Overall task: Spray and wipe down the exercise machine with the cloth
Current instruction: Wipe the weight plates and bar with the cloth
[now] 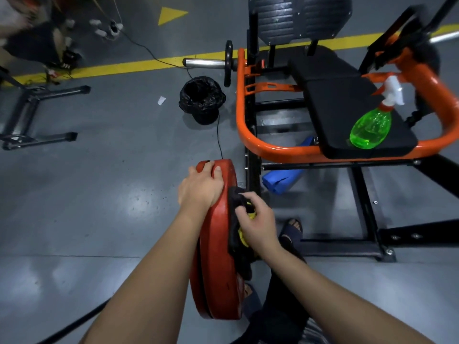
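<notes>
A black cloth [234, 219] is bunched against an upright red weight plate [216, 244]. A green plastic spray bottle [371, 129] rests on the black seat pad [342, 108] of the orange-framed exercise machine [242, 125].

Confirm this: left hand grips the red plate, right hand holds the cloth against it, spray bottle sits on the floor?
No: the head view shows the spray bottle sitting on the machine's black seat pad, not the floor. The rest is right.

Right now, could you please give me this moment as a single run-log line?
left hand grips red weight plate rim | right hand holds dark cloth on plate face | green spray bottle rests on seat pad
</notes>
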`<state>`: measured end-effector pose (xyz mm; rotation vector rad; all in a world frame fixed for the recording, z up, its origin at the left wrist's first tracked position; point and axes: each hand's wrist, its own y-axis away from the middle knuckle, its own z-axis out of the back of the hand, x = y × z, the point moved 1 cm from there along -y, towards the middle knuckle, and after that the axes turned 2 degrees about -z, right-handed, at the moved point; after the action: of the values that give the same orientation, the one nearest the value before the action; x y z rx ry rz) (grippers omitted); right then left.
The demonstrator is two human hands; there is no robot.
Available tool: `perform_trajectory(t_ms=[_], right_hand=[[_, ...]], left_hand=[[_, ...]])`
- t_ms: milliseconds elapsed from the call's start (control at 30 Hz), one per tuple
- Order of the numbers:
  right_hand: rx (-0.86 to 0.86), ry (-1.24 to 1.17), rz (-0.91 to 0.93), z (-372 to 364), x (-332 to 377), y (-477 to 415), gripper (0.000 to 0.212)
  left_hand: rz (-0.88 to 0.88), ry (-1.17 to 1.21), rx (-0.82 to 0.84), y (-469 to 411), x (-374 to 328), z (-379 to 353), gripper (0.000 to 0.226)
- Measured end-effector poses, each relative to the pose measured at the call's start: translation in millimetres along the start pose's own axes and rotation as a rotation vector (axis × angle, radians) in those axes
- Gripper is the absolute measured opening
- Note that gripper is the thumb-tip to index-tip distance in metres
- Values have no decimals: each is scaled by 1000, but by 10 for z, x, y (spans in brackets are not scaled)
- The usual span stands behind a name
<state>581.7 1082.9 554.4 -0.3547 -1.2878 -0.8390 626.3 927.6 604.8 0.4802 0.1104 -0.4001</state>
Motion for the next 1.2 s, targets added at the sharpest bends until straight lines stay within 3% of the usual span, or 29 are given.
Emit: perform_trajectory(t_ms=[67, 233, 367, 467, 600, 800, 967, 1100, 1200], right_hand=[[-36, 29, 64, -38, 61, -236, 29], [-66, 59, -183, -235, 118, -1167, 45], [-122, -15, -195, -263, 28, -657, 52], [-126, -15, -35, -189, -207, -62, 50], [-163, 87, 148, -221, -395, 5, 45], [-162, 80, 130, -214, -348, -1, 43], [-115, 64, -9, -139, -164, -117, 21], [-56, 150, -83, -127, -108, -202, 29], [-38, 154, 34, -98, -208, -87, 34]], left_hand=[[-5, 11, -6, 21, 17, 4, 55], [-19, 34, -18, 99, 75, -61, 55], [-25, 39, -51, 132, 103, -44, 56], [-32, 34, -28, 183, 77, -42, 60], [-49, 40, 27, 250, 101, 1, 90], [-46, 46, 38, 238, 78, 23, 80], [-47, 44, 14, 357, 118, -7, 79], [-15, 149, -47, 559, 201, -97, 81], [-15, 228, -115, 813, 289, -207, 82]])
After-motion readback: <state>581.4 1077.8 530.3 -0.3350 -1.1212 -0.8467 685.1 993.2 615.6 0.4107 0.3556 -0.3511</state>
